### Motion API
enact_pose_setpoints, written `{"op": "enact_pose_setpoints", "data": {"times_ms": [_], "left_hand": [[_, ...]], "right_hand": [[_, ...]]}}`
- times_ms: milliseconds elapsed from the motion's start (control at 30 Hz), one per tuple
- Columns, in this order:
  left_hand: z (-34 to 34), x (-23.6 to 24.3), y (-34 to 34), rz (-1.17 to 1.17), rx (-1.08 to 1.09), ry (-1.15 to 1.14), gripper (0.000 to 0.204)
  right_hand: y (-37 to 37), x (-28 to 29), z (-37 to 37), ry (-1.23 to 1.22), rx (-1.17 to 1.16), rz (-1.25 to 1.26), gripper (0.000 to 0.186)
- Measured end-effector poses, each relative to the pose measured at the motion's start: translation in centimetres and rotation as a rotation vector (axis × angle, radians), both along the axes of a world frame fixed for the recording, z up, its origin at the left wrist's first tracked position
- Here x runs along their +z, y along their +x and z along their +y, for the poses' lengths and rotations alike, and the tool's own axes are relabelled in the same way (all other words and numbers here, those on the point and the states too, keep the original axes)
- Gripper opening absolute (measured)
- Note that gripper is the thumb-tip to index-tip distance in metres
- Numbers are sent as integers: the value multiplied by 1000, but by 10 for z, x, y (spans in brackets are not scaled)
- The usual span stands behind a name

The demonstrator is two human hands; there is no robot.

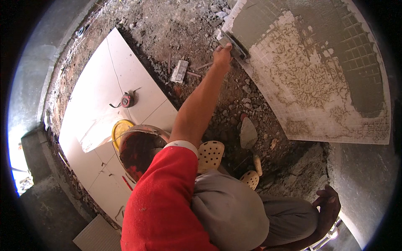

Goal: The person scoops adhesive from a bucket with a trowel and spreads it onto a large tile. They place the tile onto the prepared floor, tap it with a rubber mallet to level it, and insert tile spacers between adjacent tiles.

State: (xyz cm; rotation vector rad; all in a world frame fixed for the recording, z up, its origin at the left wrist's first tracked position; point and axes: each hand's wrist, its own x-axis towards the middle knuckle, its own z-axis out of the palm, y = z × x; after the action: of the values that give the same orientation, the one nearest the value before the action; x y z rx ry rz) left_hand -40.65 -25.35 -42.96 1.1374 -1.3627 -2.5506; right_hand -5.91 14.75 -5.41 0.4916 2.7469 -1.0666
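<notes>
My left hand (222, 57) reaches out at the end of a red sleeve, closed round a flat trowel (237, 45). The trowel's dark edge meets the left rim of a large tile (299, 121) lying with its gridded back up. Grey mortar (312, 19) coats the tile's far and right parts; its middle has only thin, streaky smears. My right hand (328, 205) rests by my right knee, fingers loosely bent and apart, with nothing seen in it. A pointing trowel (248, 134) with a wooden handle lies on the soil between my feet and the tile.
White tiles (100, 79) lie at left, with a tape measure (127, 100) on them. A bucket (140, 146) with a reddish-dark inside stands by my left arm, a yellow lid (121, 127) beside it. Rubble and a crumpled packet (179, 71) lie ahead. A grey wall (364, 175) bounds the right.
</notes>
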Motion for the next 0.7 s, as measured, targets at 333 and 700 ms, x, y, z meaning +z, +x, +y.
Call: {"op": "enact_pose_setpoints", "data": {"times_ms": [333, 700], "left_hand": [[53, 93, -52, 293, 153, -373, 32], [75, 282, -133, 311, 34, -747, 35]], "right_hand": [[0, 1, 3, 127, 12, -32, 60], [10, 14, -18, -277, -198, 85, 48]]}}
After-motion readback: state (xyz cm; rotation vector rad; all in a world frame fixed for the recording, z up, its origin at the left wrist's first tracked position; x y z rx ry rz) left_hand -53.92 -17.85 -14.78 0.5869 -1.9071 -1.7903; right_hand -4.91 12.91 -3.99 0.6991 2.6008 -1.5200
